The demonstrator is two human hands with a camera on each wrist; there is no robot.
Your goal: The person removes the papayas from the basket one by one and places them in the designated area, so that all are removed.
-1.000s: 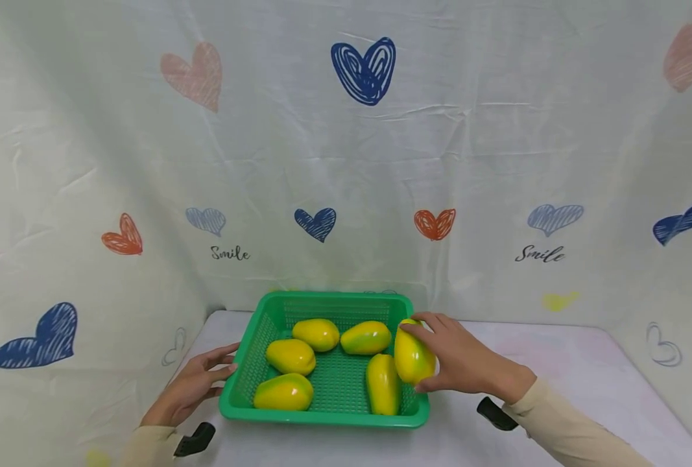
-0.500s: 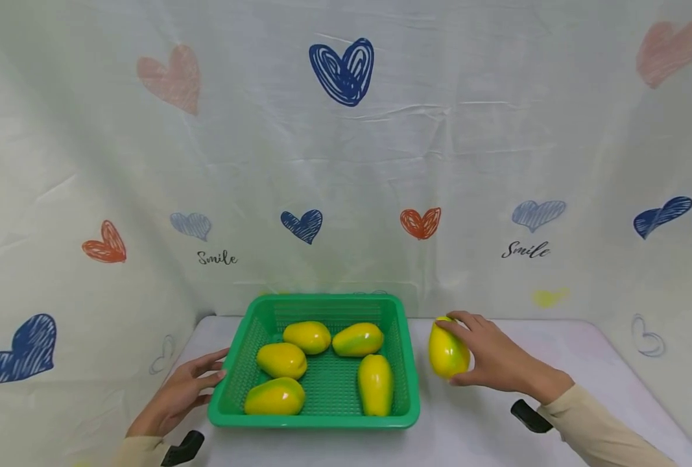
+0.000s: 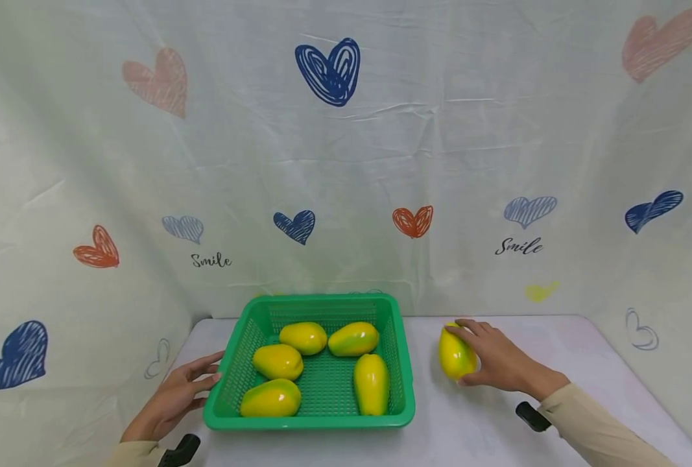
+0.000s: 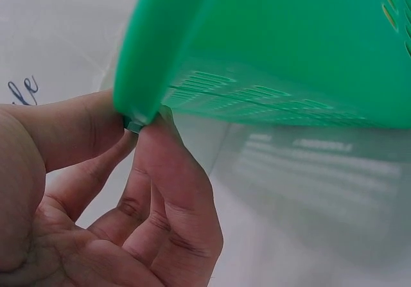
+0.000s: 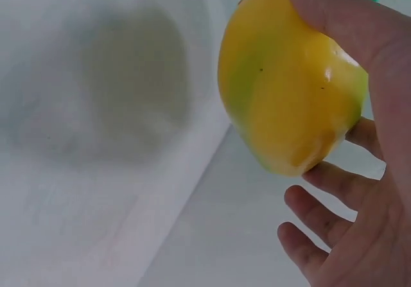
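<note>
My right hand (image 3: 506,360) grips a glossy yellow mango (image 3: 456,352) tinged with green, to the right of the green basket (image 3: 310,423). In the right wrist view the thumb lies on one end of this mango (image 5: 282,88) and fingertips on the other, with its shadow on the table beside it. My left hand (image 3: 173,395) is at the basket's left side. The left wrist view shows its thumb and a finger pinching the basket's rim (image 4: 144,62). Several more mangoes lie inside, such as one at the near left (image 3: 271,398) and one at the right (image 3: 371,384).
The basket stands on a table with a pale cloth (image 3: 451,434). A white curtain (image 3: 346,162) printed with hearts and "Smile" hangs right behind the table and along its left side. Dark wrist devices sit on both sleeves.
My right hand has carried the mango out over the basket's right side and lowered it toward the table. The left hand stays at the rim. The whole view has shifted slightly.
</note>
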